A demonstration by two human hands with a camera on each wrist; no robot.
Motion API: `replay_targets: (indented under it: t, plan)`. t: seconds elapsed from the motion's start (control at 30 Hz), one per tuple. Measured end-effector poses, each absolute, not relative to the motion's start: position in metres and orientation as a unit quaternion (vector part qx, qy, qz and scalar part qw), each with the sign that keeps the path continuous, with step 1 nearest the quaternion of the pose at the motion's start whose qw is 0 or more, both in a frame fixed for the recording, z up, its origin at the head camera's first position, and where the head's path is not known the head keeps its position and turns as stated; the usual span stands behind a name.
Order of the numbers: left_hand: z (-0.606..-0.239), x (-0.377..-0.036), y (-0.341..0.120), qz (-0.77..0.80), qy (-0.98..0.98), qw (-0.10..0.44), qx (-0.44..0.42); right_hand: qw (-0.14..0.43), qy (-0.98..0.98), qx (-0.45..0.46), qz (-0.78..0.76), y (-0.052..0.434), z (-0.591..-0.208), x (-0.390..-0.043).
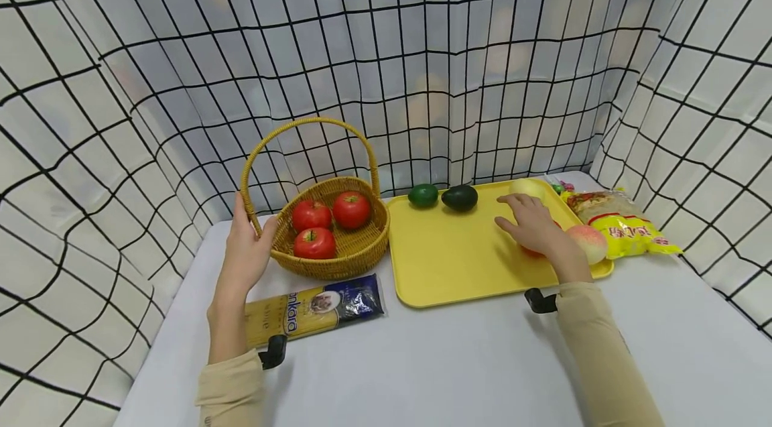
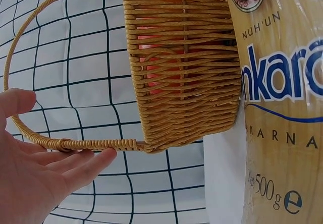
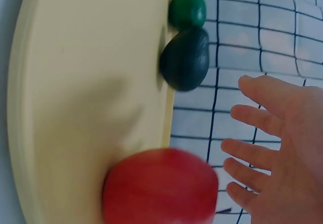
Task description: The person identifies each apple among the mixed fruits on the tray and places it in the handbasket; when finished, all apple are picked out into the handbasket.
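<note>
My left hand (image 1: 244, 256) is at the left side of a wicker basket's handle (image 2: 101, 144). Its fairly straight fingers lie along the handle, with the thumb spread apart on the other side. Three tomatoes (image 1: 316, 243) sit inside the basket (image 1: 328, 269). Over the right part of a yellow tray (image 1: 446, 266), my right hand (image 1: 533, 226) hovers with spread fingers and holds nothing. Beneath it is a red round fruit (image 3: 161, 188), mostly hidden by the hand in the head view. An avocado (image 1: 460, 198) and a smaller green fruit (image 1: 423, 196) lie at the tray's back edge.
A pack of spaghetti (image 1: 319, 310) lies in front of the basket. A peach (image 1: 588, 243) and a pale yellow fruit (image 1: 527, 188) are at the tray's right. Beside the tray lies a yellow food bag (image 1: 627, 226). Black-gridded cloth walls (image 1: 422, 65) enclose the white table (image 1: 422, 367).
</note>
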State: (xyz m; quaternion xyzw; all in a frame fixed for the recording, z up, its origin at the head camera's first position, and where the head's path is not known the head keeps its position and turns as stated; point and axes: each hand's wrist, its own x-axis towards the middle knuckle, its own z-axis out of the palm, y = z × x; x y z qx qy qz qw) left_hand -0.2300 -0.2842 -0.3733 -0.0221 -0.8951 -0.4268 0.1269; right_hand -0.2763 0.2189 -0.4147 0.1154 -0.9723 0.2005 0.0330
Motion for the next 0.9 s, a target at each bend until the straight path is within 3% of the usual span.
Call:
replay_targets:
  t: [0.9]
  plan:
    - [-0.375, -0.231, -0.281, -0.425, -0.895, 0.131, -0.022, -0.031, -0.983, 0.055, 0.175, 0.251, -0.426, -0.283]
